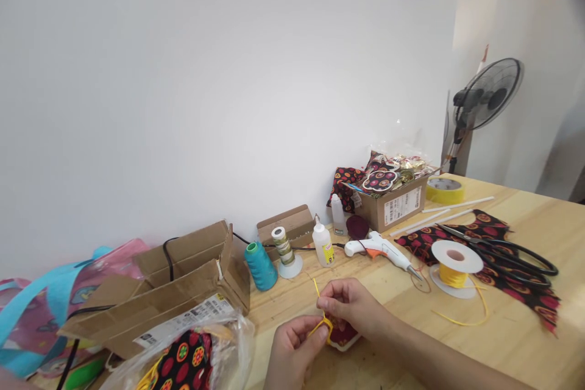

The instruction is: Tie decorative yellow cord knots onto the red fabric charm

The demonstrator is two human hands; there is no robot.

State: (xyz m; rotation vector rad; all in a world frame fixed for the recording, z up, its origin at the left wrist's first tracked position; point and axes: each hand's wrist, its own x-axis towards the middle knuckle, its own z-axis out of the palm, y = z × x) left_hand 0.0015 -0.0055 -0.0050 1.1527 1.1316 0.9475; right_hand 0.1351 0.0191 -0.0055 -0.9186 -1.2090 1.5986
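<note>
The free end of the yellow cord [316, 287] points up and away from the person, leaning a little to the left, and the right hand [350, 304] is nearer to this end: its thumb and forefinger are pinched together and seem to hold the cord just below the tip. The left hand [297, 344] pinches the same cord lower down, where it makes a loop between the two hands. The dark red patch [342, 336] with pale edge lies to the right of the left fingertips, and the right hand hides a part of it; whether the left fingers also grip it, I cannot tell. Beyond the cord tip stands a glue bottle [323, 247], and the glue gun [379, 250] lies farther to the right. The spool [452, 275] and black scissors [507, 256] are past the right forearm, while a plastic bag [242, 341] is near the left hand
</note>
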